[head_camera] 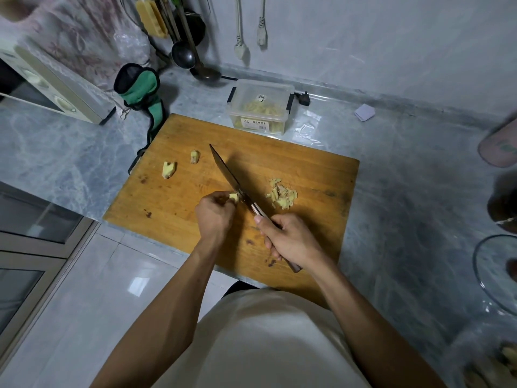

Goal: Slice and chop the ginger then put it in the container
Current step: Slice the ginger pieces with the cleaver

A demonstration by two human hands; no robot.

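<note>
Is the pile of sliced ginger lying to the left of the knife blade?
No, the pile of sliced ginger lies right of the knife on the cutting board.

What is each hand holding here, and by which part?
The right hand grips the knife by its handle. The left hand pinches a small ginger piece at its near end, against the blade.

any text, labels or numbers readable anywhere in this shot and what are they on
Front label of the clear plastic container: Chinese characters in a row beside a small logo, too blurred to quote.
Small sticker on the container's lid: dark marks, unreadable.
Pinkish object at the right edge: green marks, too blurred to read.
Folded white paper on the counter: no text visible.
Nothing else carries writing.
</note>
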